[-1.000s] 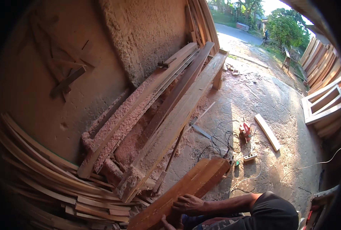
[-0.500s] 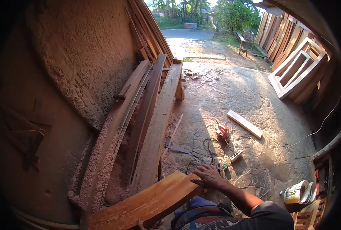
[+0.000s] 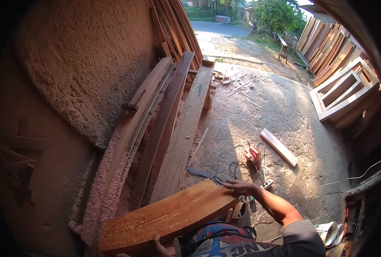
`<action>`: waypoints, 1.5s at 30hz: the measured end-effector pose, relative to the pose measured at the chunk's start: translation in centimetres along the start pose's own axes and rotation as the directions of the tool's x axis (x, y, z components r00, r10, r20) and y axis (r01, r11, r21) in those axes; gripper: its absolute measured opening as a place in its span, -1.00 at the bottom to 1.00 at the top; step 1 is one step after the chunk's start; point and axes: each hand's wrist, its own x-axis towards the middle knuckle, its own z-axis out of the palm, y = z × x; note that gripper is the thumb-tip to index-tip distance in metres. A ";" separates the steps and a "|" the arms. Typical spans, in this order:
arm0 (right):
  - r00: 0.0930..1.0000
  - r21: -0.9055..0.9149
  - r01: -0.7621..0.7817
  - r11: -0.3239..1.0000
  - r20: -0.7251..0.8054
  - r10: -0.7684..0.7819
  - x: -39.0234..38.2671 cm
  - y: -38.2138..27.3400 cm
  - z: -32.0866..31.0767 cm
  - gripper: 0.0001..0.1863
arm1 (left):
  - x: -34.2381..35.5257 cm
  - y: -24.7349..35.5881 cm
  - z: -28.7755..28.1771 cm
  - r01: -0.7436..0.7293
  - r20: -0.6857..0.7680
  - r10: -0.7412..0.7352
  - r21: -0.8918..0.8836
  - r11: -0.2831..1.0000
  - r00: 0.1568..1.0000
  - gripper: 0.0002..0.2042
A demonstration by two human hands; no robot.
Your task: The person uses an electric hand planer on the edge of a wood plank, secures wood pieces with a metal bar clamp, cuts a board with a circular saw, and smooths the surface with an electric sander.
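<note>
A thick, reddish-brown wooden board (image 3: 169,210) with a pale, rough top lies slantwise before my body. My right hand (image 3: 242,187) holds its right end, with its fingers reaching over the corner. At the near edge, my left hand (image 3: 166,247) grips the board low down; a finger shows against the side, and the rest is partly hidden. The board's left end rests by the sawdust-covered timbers. Just beyond it stands a long, rough work beam (image 3: 184,137).
Dark planks (image 3: 162,128) lie along the left wall. On the floor are a red power tool (image 3: 252,155), a power strip (image 3: 266,184), cables, a handsaw blade (image 3: 200,172) and a short pale board (image 3: 279,147). Wooden frames (image 3: 345,92) lean at right; white buckets (image 3: 326,233) stand nearer.
The view has shifted, and the board's right end sits further right and higher in it. More of my left hand shows at the near edge. My right hand stays on the board's end.
</note>
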 end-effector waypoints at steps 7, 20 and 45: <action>0.999 -0.136 0.052 0.989 0.012 -0.051 14.0 -8.2 -7.9 -0.15 | 6.4 -3.3 9.9 -0.164 0.100 0.147 0.190 0.968 0.984 -0.35; 0.944 -0.672 0.305 0.675 0.118 -0.309 23.8 -30.9 -8.6 -0.34 | 16.8 -3.4 22.6 -0.110 0.081 0.124 -0.163 0.981 0.989 -0.42; 0.817 -0.627 0.565 0.537 0.331 -0.473 46.6 -48.2 -34.2 -0.60 | 29.5 -28.8 45.6 -0.679 -0.284 0.651 -0.536 0.501 0.704 -0.40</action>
